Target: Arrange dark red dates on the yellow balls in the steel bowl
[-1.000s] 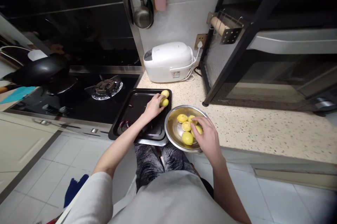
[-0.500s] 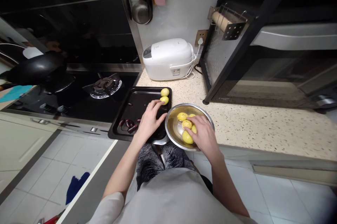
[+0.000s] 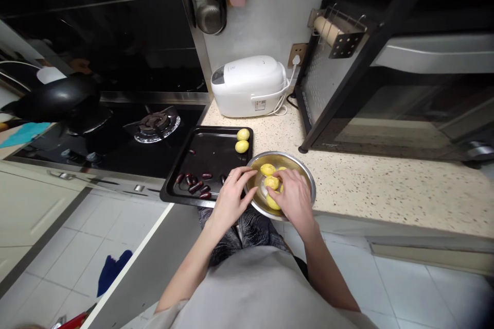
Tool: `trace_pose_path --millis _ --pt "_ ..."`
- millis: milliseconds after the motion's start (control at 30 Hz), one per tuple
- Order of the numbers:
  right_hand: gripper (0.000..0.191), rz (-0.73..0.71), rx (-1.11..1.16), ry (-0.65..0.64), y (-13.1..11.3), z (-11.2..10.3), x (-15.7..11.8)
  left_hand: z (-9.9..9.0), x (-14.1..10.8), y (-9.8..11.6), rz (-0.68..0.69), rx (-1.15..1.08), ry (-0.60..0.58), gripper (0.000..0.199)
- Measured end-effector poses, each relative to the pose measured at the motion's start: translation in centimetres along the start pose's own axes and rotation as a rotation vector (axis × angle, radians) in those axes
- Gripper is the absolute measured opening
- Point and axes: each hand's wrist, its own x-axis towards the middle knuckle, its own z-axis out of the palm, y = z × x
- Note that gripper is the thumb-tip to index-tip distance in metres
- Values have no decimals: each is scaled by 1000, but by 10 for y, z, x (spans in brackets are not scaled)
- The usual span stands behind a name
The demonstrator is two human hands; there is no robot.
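Note:
A steel bowl point(image 3: 252, 199) holds several yellow, lemon-shaped fruits, whose exact kind I cannot tell. My right hand point(image 3: 294, 196) reaches into it, thumb and fingers closed around one yellow fruit point(image 3: 271, 183). At the bowl's left rim is my left hand point(image 3: 232, 194), fingers apart and curved, with nothing in it. Left of the bowl lies a black baking tray point(image 3: 214, 151). Two yellow fruits point(image 3: 242, 146) sit one behind the other in its back right corner. Several dark red, date-like pieces point(image 3: 195, 187) lie scattered towards its front; my left hand partly covers that side.
A white rice cooker point(image 3: 250, 87) stands behind the tray, plugged in at the wall. To the left is a gas hob point(image 3: 154, 125) with a black wok point(image 3: 57, 97). A black rack with an oven point(image 3: 405, 107) stands on the speckled counter point(image 3: 370, 185) at right.
My left hand has let go of the nearer yellow fruit in the tray and moved right and nearer to me, to the bowl. My right hand has shifted slightly left with its fruit.

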Motion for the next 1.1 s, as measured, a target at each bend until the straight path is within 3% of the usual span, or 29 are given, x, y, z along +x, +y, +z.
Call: trace_pose_path --millis 267,367,533,733,867,1100 --pt "14 -6 301 75 -4 -2 -1 14 3 7 20 -134 -116 53" --pt "12 -16 401 60 -12 -4 -4 21 5 5 11 -191 -114 51" --pt "9 -28 470 68 -20 -12 -5 22 9 -1 -11 -233 -11 32" --pt "17 4 403 125 -2 -21 -8 -4 20 -22 -94 -181 208 25" --pt "16 -6 277 28 15 -24 -14 -14 24 -41 -136 -135 273 23" --pt "17 -108 144 -157 15 -31 -21 -9 17 -49 -144 -94 197 24"
